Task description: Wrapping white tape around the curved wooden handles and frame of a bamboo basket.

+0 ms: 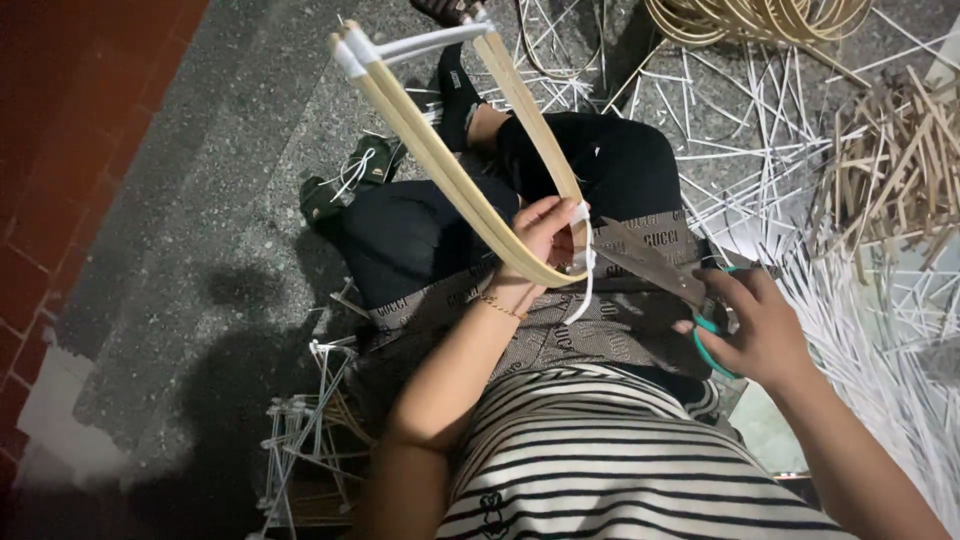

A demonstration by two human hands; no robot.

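A speckled grey stone floor (200, 200) fills the scene; red brick paving (60, 120) borders its left, and white strips (860, 330) litter its right side.

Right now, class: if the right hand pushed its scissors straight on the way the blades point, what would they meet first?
Probably the white strip wrapped on the bent bamboo frame, just ahead of the scissors in the right hand; depth is unclear.

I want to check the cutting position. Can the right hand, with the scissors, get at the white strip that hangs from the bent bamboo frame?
Probably yes. The right hand holds the scissors with the tips beside the white strip, and nothing lies between them. The left hand grips the bamboo frame just above.
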